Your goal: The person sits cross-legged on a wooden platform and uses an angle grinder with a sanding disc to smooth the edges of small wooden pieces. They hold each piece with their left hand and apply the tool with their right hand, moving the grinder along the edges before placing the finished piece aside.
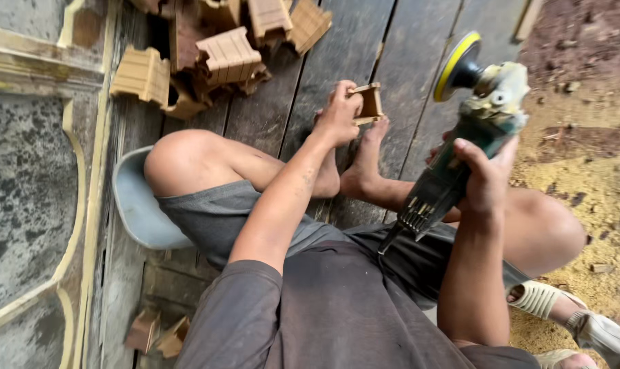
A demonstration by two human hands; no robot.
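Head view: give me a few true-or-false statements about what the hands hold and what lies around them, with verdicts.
1. The left hand grips a small wooden piece. True.
2. The right hand is empty. False: it holds an angle grinder by the body.
3. The grinder's disc presses on the wooden piece. False: it is raised and apart from it.
4. A pile of carved wooden blocks lies on the plank floor beyond the knee. True.
5. The person wears shoes on both feet. False: the foot by the wooden piece is bare.
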